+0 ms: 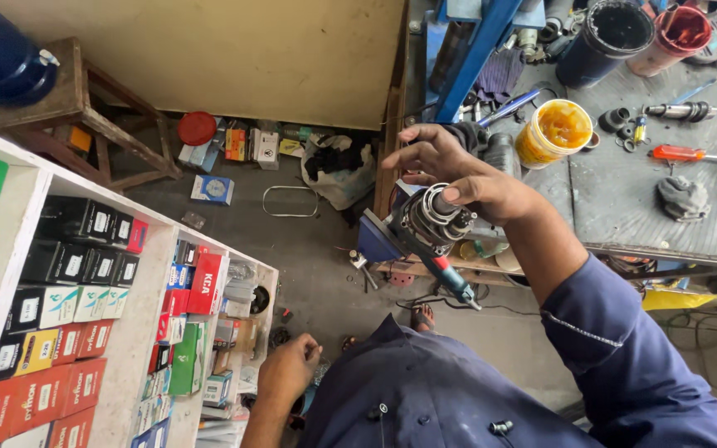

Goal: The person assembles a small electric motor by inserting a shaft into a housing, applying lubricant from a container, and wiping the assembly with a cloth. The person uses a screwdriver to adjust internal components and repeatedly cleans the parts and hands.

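My right hand (458,174) is raised in front of me and grips a dark, greasy cylindrical metal part (433,217), ridged like a motor rotor, with the thumb pressed on its top. Below it a screwdriver with a blue and red handle (450,278) points down and to the right. My left hand (290,369) hangs low beside a white shelf (139,332), fingers curled; I cannot tell whether it holds something small. Both arms wear blue sleeves.
The white shelf holds several black, red and blue boxes (85,274). A grey workbench (632,199) at the right carries a yellow grease tub (553,133), a black bucket (603,37), screwdrivers and small parts. A wooden stool (85,116) and clutter lie on the floor.
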`<state>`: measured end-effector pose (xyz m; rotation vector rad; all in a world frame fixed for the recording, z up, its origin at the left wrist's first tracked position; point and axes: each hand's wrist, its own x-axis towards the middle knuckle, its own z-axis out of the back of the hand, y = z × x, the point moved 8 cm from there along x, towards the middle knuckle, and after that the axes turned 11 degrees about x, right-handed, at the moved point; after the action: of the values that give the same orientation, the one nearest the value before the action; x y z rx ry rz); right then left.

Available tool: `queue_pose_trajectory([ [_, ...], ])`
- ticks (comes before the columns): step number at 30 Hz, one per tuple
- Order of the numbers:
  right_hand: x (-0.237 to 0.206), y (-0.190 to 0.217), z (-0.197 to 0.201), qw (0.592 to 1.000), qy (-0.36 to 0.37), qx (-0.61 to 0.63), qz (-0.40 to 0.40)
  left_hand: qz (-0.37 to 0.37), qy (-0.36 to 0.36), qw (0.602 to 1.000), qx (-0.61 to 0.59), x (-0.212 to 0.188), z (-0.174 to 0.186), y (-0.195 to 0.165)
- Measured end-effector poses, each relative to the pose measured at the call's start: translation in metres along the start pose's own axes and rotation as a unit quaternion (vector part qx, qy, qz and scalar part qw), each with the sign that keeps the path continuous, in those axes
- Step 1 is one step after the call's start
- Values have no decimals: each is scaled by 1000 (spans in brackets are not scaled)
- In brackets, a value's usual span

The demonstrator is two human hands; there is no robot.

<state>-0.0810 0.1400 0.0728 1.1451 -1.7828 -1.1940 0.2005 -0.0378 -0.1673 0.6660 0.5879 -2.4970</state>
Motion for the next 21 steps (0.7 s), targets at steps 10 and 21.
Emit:
queue_pose_trajectory([
  [10,-1,0,6,999,-5,12,33,19,-9,1000,-16,5,2,9],
  [21,-5,-6,11,998,-22,48,32,-106,-240,955,-138,1,88,-59],
])
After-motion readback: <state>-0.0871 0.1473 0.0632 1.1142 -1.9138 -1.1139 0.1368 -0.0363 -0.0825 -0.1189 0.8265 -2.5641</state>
